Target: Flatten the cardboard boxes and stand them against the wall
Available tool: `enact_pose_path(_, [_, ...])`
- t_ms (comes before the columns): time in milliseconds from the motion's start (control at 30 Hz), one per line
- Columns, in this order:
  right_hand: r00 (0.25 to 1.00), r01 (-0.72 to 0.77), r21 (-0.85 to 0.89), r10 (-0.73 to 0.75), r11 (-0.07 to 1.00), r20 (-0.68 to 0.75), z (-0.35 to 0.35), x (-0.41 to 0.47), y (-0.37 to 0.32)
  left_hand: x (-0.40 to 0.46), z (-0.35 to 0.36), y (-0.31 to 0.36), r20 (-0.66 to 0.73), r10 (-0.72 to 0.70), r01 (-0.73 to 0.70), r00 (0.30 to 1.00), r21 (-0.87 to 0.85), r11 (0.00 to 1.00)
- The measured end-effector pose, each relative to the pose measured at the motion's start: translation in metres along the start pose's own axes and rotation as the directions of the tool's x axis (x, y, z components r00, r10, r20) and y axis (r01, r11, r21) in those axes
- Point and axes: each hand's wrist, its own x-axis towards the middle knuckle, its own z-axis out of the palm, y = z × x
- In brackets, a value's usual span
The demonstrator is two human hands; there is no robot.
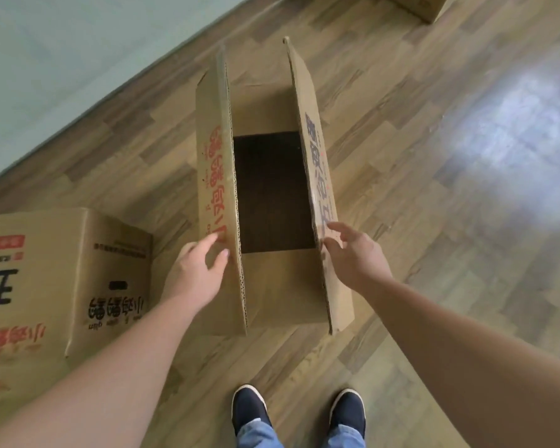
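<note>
An open brown cardboard box [272, 279] stands on the wooden floor in front of my feet. Both long flaps stick up, and the floor shows dark through its open bottom. My left hand [198, 270] rests its spread fingers against the outside of the left flap [214, 176], which has red print. My right hand [353, 253] touches the outside of the right flap [317, 163], fingers apart. Neither hand is closed around the cardboard. The pale wall [62, 59] runs along the upper left.
A second, closed cardboard box [62, 286] with red and black print lies at the left, close to the open one. A third box corner [421, 4] shows at the top edge. My two dark shoes [298, 412] stand just behind the box. Bare floor stretches to the right.
</note>
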Motion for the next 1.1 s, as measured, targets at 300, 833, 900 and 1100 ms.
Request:
enact_pose_path(300, [0.992, -0.112, 0.128, 0.102, 0.985, 0.078, 0.055, 0.088, 0.003, 0.091, 0.033, 0.002, 0.108, -0.077, 0.088, 0.991, -0.099, 0.991])
enact_pose_path(833, [0.992, -0.124, 0.394, 0.128, 0.911, 0.015, 0.055, 0.093, 0.065, 0.081, 0.055, -0.006, 0.113, -0.225, 0.251, 0.968, -0.506, 0.825])
enact_pose_path(900, [0.991, -0.125, 0.414, 0.137, 0.902, 0.0, 0.034, 0.077, 0.067, 0.067, 0.042, 0.016, 0.128, -0.192, 0.23, 0.973, -0.516, 0.825])
enact_pose_path(1100, [0.989, -0.095, 0.46, 0.137, 0.883, -0.059, -0.092, 0.032, 0.043, 0.02, -0.02, 0.128, 0.128, -0.115, 0.166, 0.985, -0.533, 0.83])
